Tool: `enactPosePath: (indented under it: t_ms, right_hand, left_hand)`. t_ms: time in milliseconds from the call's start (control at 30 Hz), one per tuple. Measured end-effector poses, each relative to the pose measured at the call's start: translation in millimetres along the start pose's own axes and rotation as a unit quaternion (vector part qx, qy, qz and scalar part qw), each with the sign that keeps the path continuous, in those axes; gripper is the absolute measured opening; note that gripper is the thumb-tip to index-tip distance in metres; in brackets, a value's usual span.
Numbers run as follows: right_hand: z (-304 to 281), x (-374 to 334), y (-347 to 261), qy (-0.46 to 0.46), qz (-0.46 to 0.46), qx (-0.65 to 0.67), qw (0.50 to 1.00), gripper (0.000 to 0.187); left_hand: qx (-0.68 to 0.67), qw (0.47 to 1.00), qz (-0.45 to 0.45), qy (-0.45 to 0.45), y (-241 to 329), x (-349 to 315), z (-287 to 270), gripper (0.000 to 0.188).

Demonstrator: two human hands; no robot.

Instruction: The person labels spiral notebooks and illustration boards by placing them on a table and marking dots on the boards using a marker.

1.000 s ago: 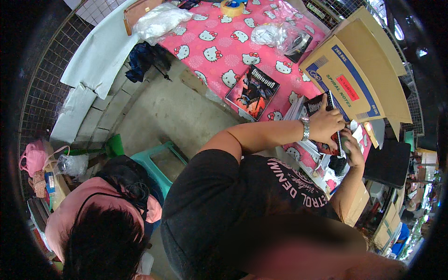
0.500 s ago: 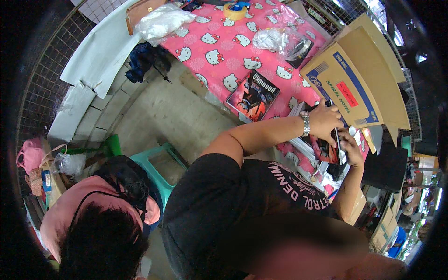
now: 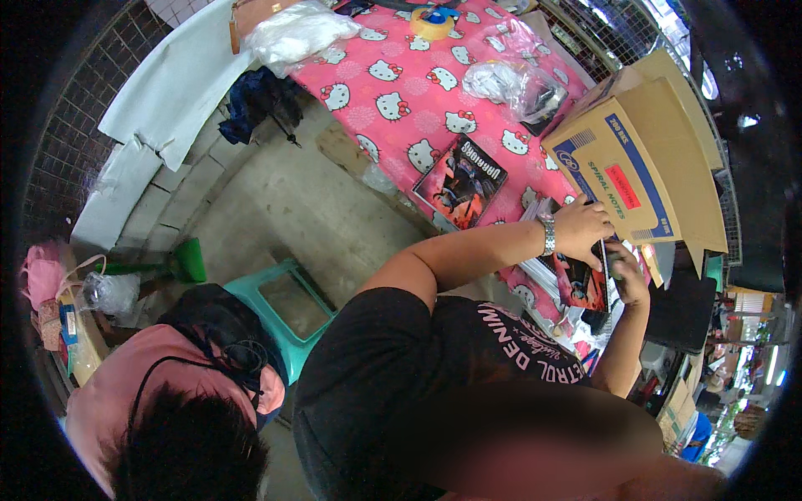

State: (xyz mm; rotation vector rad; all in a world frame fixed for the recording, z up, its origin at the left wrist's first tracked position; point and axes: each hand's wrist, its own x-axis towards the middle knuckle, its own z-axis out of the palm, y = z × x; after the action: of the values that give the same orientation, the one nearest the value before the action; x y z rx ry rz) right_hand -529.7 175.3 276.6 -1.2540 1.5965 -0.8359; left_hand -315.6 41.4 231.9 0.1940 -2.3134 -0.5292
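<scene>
A notebook [image 3: 582,288] with a dark and red picture cover is between my hands, over a stack of notebooks [image 3: 543,269] at the right part of the table. My left hand [image 3: 582,232], a metal watch on its wrist, is closed over the notebook's upper edge. My right hand [image 3: 630,277] is curled beside the notebook's right edge; a small dark greenish thing shows at its fingers, too blurred to name. Left of the stack, another notebook [image 3: 461,182] with a similar cover lies flat on the pink patterned tablecloth [image 3: 409,83].
An open cardboard box [image 3: 614,167] stands beyond my hands. Clear plastic bags [image 3: 510,88] and a tape roll [image 3: 432,25] lie farther back. A person in pink [image 3: 159,367] is at my left, near a teal plastic stool [image 3: 292,355]. A green dustpan [image 3: 188,261] is behind them.
The whole view has shifted slightly. My left hand keeps its hold on the notebook's upper edge. My right hand's fingers have moved along its right edge, and more of the cover shows.
</scene>
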Motion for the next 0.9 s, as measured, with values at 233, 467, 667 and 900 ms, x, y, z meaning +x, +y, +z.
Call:
enactPosePath:
  t_ms: [233,467,667,900]
  right_hand:
    - [14.3,10.0,-21.4,-0.043,0.028,0.042,0.998,0.063]
    - [18.8,22.2,-16.0,-0.041,-0.016,0.027,0.999,0.068]
    - [20.0,26.5,-14.7,-0.06,-0.05,0.086,0.993,0.069]
    - [4.4,21.8,18.4,0.034,0.037,0.035,0.998,0.057]
  left_hand:
    - [-0.045,0.998,-0.023,0.048,-28.2,-11.9,-13.8,0.062]
    - [-0.157,0.986,-0.027,-0.038,-38.5,-10.1,-14.6,0.059]
    - [-0.173,0.984,-0.001,-0.044,-42.6,-4.2,-5.1,0.057]
    - [-0.198,0.978,-0.007,-0.057,-28.5,0.7,0.6,0.053]
